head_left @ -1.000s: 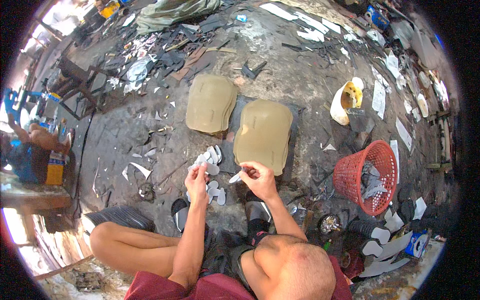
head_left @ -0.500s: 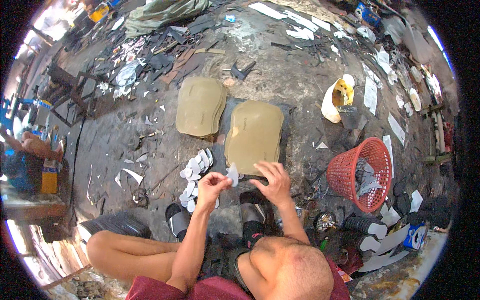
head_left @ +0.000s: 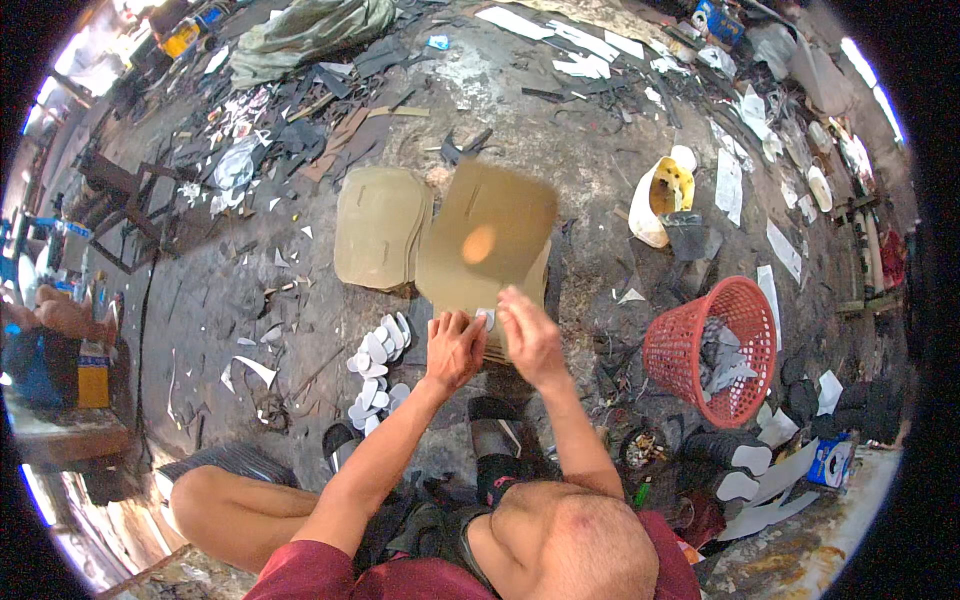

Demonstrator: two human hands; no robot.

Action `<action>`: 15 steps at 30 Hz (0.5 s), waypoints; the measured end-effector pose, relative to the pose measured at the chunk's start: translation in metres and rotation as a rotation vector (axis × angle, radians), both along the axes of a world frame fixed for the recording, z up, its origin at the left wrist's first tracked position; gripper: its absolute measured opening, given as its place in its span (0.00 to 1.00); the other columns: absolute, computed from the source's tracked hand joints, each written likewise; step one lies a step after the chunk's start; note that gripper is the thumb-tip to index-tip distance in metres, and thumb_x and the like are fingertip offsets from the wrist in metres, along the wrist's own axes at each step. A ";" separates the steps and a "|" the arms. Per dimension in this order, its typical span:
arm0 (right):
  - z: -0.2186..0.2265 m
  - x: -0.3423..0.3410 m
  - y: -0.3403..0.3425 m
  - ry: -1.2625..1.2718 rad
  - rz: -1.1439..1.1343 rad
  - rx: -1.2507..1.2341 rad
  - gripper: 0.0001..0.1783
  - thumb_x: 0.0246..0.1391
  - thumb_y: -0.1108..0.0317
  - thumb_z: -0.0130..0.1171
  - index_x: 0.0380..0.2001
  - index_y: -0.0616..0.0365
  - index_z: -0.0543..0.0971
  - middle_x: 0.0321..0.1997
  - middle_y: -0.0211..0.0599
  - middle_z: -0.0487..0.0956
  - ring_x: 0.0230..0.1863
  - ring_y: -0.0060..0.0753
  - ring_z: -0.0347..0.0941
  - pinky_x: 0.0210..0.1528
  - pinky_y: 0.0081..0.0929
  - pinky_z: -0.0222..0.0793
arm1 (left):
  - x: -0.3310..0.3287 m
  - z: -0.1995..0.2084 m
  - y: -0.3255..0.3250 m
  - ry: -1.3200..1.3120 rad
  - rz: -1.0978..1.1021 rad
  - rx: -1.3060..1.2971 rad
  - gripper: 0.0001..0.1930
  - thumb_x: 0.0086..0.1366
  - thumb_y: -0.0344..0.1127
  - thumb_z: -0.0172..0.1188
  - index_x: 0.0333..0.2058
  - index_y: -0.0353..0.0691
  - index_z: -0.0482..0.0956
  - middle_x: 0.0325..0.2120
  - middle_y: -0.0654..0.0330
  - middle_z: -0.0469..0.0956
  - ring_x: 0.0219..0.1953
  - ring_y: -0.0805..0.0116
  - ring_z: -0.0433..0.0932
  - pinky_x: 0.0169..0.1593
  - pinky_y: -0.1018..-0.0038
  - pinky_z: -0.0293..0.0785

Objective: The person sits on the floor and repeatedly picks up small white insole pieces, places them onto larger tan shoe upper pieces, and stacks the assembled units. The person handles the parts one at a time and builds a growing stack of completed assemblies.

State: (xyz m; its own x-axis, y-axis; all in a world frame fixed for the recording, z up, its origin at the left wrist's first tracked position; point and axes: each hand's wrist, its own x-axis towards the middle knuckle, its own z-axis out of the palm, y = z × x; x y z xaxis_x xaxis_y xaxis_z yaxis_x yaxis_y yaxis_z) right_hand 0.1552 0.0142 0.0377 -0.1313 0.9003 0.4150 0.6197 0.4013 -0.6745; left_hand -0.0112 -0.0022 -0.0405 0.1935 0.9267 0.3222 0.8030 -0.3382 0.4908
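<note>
A small white oval piece (head_left: 487,318) lies at the near edge of the middle stack of olive-tan sheets (head_left: 455,293), beside the fingertips of my left hand (head_left: 456,350). That hand is closed, its bent fingers pressing at the stack's edge and the piece. My right hand (head_left: 528,338), slightly blurred, is just right of the piece, fingers loosely apart with nothing visible in them. Above the stack a tan sheet (head_left: 500,215) stands raised and turned, blurred, with a bright spot on it. Left of my left hand lies a heap of white oval pieces (head_left: 378,355).
A second tan sheet stack (head_left: 380,225) lies at the left. On the right are a red plastic basket (head_left: 710,350) holding grey-white scraps and a cut-open yellowish container (head_left: 662,200). Black soles (head_left: 720,455) lie near my right knee. Scraps litter the floor.
The white piece, pinched in my left hand before, is now down at the stack's edge. A sheet has come up off the middle stack. My right hand has moved slightly left.
</note>
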 end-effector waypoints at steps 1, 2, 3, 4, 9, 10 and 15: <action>-0.014 -0.008 -0.006 -0.026 0.013 -0.154 0.12 0.63 0.70 0.59 0.47 0.63 0.80 0.52 0.50 0.82 0.57 0.52 0.78 0.59 0.42 0.75 | -0.004 -0.003 -0.002 0.022 -0.053 0.049 0.12 0.57 0.35 0.64 0.40 0.45 0.84 0.42 0.57 0.77 0.48 0.54 0.72 0.49 0.58 0.66; -0.026 -0.014 -0.015 -0.084 0.026 -0.241 0.12 0.61 0.71 0.60 0.47 0.63 0.80 0.53 0.49 0.82 0.59 0.51 0.77 0.59 0.42 0.75 | -0.009 -0.005 -0.003 0.101 -0.070 -0.089 0.13 0.53 0.35 0.64 0.40 0.45 0.84 0.44 0.56 0.76 0.50 0.52 0.71 0.50 0.56 0.65; -0.035 -0.016 -0.022 -0.083 0.023 -0.128 0.13 0.61 0.71 0.60 0.47 0.63 0.80 0.53 0.49 0.82 0.60 0.50 0.77 0.59 0.41 0.75 | -0.012 -0.006 -0.003 0.053 -0.076 -0.094 0.14 0.52 0.34 0.65 0.40 0.45 0.85 0.44 0.56 0.76 0.51 0.51 0.71 0.51 0.56 0.64; -0.042 -0.016 -0.027 -0.099 0.016 -0.055 0.13 0.60 0.71 0.61 0.47 0.62 0.81 0.53 0.48 0.82 0.60 0.50 0.76 0.60 0.40 0.75 | -0.014 -0.007 -0.002 0.020 -0.082 -0.126 0.14 0.52 0.34 0.65 0.40 0.46 0.86 0.45 0.56 0.76 0.52 0.51 0.70 0.53 0.56 0.64; -0.039 0.007 -0.007 -0.256 0.026 -0.200 0.13 0.58 0.71 0.61 0.47 0.57 0.82 0.49 0.45 0.83 0.53 0.46 0.78 0.51 0.36 0.76 | -0.016 -0.005 0.003 -0.060 -0.094 -0.027 0.18 0.54 0.37 0.67 0.46 0.53 0.87 0.40 0.61 0.76 0.46 0.56 0.72 0.47 0.59 0.64; -0.035 0.012 0.005 -0.205 0.007 -0.152 0.11 0.59 0.71 0.60 0.45 0.58 0.82 0.44 0.46 0.84 0.46 0.47 0.80 0.44 0.39 0.77 | -0.015 -0.005 0.004 -0.059 -0.096 -0.048 0.18 0.55 0.37 0.67 0.47 0.55 0.87 0.38 0.62 0.76 0.45 0.57 0.72 0.46 0.59 0.63; -0.030 0.025 0.024 0.008 -0.068 -0.215 0.10 0.61 0.69 0.59 0.43 0.61 0.81 0.37 0.50 0.83 0.38 0.52 0.81 0.40 0.44 0.78 | -0.015 -0.006 0.004 -0.031 -0.096 -0.109 0.18 0.55 0.40 0.69 0.47 0.56 0.88 0.39 0.63 0.78 0.45 0.58 0.72 0.45 0.60 0.64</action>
State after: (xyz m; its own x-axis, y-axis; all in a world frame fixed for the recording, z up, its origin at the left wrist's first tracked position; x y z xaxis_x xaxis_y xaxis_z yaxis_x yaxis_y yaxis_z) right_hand 0.1806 0.0387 0.0081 -0.0650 0.9749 0.2131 0.6346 0.2052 -0.7451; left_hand -0.0260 0.0018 -0.0466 0.2747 0.9340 0.2283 0.7530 -0.3567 0.5530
